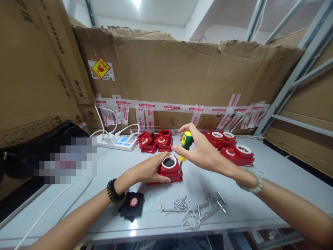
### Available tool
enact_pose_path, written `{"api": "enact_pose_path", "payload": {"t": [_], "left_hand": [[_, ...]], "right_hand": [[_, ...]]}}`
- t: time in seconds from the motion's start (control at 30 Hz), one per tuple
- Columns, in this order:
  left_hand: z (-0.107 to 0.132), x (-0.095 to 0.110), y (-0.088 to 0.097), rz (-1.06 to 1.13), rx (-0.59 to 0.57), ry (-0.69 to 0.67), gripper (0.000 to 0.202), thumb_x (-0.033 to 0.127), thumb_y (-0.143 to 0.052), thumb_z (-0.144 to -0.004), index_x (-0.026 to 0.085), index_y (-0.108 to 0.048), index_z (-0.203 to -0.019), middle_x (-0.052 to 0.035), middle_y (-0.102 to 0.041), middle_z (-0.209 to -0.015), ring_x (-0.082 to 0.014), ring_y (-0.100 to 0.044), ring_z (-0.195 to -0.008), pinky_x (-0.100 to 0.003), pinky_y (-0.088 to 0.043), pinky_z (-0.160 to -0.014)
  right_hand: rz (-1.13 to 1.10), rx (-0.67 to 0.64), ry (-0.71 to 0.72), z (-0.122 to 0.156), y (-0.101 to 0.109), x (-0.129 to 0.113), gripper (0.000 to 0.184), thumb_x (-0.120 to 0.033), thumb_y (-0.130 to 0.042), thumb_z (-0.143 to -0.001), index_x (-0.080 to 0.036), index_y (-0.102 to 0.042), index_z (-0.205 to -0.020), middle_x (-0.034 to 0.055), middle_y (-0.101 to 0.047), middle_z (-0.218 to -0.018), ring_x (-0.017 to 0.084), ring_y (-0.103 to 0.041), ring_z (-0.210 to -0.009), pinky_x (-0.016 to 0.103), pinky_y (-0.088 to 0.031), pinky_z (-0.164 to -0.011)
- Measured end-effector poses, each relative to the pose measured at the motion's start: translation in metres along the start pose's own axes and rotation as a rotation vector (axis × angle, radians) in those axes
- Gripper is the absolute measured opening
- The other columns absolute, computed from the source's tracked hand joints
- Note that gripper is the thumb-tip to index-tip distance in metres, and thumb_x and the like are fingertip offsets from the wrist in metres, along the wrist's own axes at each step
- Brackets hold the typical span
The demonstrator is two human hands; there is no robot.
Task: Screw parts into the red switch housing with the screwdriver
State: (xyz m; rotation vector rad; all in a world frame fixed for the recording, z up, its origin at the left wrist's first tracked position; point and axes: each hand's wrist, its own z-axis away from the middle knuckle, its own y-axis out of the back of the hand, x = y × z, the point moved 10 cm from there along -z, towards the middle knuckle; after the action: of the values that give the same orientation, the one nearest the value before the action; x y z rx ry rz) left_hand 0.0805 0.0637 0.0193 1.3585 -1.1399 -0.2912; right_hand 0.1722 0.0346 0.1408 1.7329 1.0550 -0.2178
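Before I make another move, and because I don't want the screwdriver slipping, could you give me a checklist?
1. Left hand bracing the red housing: ok, thumb in front.
2. Right hand on the green-and-yellow screwdriver: ok, at its handle.
3. Screwdriver tip at the housing's right-hand corner: ok.
4. Tip seated in a screw head: cannot tell, too small.
5. Loose metal parts apart from the housing: ok, lying nearer the table's front edge.

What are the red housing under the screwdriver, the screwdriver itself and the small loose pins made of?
Red housing: plastic or painted metal, can't tell; smooth, semi-gloss, even red.
Screwdriver handle: likely moulded plastic, perhaps with rubber; saturated green and yellow sections.
Screwdriver shaft: probably steel; plain grey, straight and thin.
Small loose pins: metal, likely steel; silvery with bright highlights.
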Motion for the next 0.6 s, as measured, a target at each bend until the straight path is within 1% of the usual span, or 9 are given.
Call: {"api": "enact_pose_path", "payload": {"t": [0.03,0.1,0.2,0.27,0.37,0.43,0.5,0.6], "left_hand": [[0.0,0.0,0.0,-0.001,-0.002,0.007,0.079,0.045,-0.07,-0.071,0.023,-0.03,-0.136,-0.014,-0.043,-0.137,-0.0315,-0.048,-0.118,-0.043,-0.04,-0.098],[0.0,0.0,-0.001,-0.001,-0.008,0.015,0.078,0.044,-0.07,-0.071,0.021,-0.032,-0.135,-0.0142,-0.044,-0.136,-0.031,-0.048,-0.118,-0.043,-0.04,-0.098],[0.0,0.001,0.0,0.009,-0.008,0.015,0.076,0.044,-0.07,-0.071,0.021,-0.034,-0.133,-0.0133,-0.048,-0.131,-0.0311,-0.049,-0.116,-0.043,-0.041,-0.097],[0.0,0.001,0.0,0.014,-0.003,0.016,0.077,0.044,-0.07,-0.071,0.022,-0.033,-0.134,-0.0129,-0.049,-0.13,-0.0318,-0.049,-0.117,-0.044,-0.04,-0.097],[0.0,-0.001,0.0,0.011,-0.002,0.018,0.078,0.045,-0.07,-0.071,0.022,-0.032,-0.134,-0.0138,-0.046,-0.134,-0.0324,-0.047,-0.119,-0.044,-0.04,-0.098],[0.0,-0.001,0.0,0.005,0.001,0.018,0.077,0.046,-0.069,-0.071,0.022,-0.032,-0.134,-0.0141,-0.045,-0.135,-0.032,-0.047,-0.119,-0.044,-0.04,-0.098],[0.0,-0.001,0.0,-0.006,-0.004,0.027,0.076,0.046,-0.069,-0.071,0.021,-0.034,-0.133,-0.0141,-0.046,-0.133,-0.0314,-0.049,-0.118,-0.043,-0.04,-0.098],[0.0,0.0,0.0,-0.018,-0.011,0.04,0.075,0.046,-0.069,-0.071,0.02,-0.034,-0.132,-0.0141,-0.047,-0.132,-0.031,-0.05,-0.116,-0.042,-0.041,-0.096]], "right_hand": [[0.009,0.018,0.002,-0.001,0.0,0.001,0.026,-0.031,-0.054,-0.078,-0.02,-0.041,-0.098,-0.0016,-0.051,-0.078,0.013,-0.048,-0.066,0.029,-0.041,-0.062],[-0.023,0.01,0.014,-0.002,-0.002,0.001,0.023,-0.024,-0.051,-0.078,-0.02,-0.04,-0.097,-0.0017,-0.05,-0.079,0.012,-0.048,-0.066,0.028,-0.041,-0.061],[-0.136,-0.078,0.026,-0.002,-0.009,0.0,0.033,-0.016,-0.051,-0.071,-0.021,-0.036,-0.1,0.0007,-0.051,-0.089,0.012,-0.051,-0.072,0.027,-0.042,-0.061],[-0.128,-0.074,0.023,-0.002,-0.007,-0.001,0.035,-0.018,-0.055,-0.07,-0.022,-0.035,-0.099,0.0014,-0.051,-0.092,0.012,-0.051,-0.072,0.026,-0.042,-0.06],[0.037,0.05,0.023,-0.001,0.004,-0.001,0.031,-0.032,-0.058,-0.073,-0.021,-0.036,-0.093,-0.0007,-0.049,-0.083,0.012,-0.046,-0.065,0.028,-0.039,-0.058],[0.126,0.096,0.033,-0.001,0.007,-0.002,0.028,-0.04,-0.056,-0.077,-0.021,-0.038,-0.088,-0.0017,-0.047,-0.077,0.012,-0.043,-0.062,0.028,-0.037,-0.058],[0.148,0.071,0.029,-0.002,0.006,-0.001,0.024,-0.04,-0.052,-0.08,-0.021,-0.038,-0.086,-0.0023,-0.047,-0.074,0.012,-0.042,-0.061,0.029,-0.036,-0.057],[0.079,-0.023,0.035,-0.003,0.004,-0.002,0.019,-0.03,-0.053,-0.08,-0.021,-0.041,-0.092,-0.0023,-0.049,-0.076,0.012,-0.044,-0.063,0.028,-0.038,-0.059]]}}
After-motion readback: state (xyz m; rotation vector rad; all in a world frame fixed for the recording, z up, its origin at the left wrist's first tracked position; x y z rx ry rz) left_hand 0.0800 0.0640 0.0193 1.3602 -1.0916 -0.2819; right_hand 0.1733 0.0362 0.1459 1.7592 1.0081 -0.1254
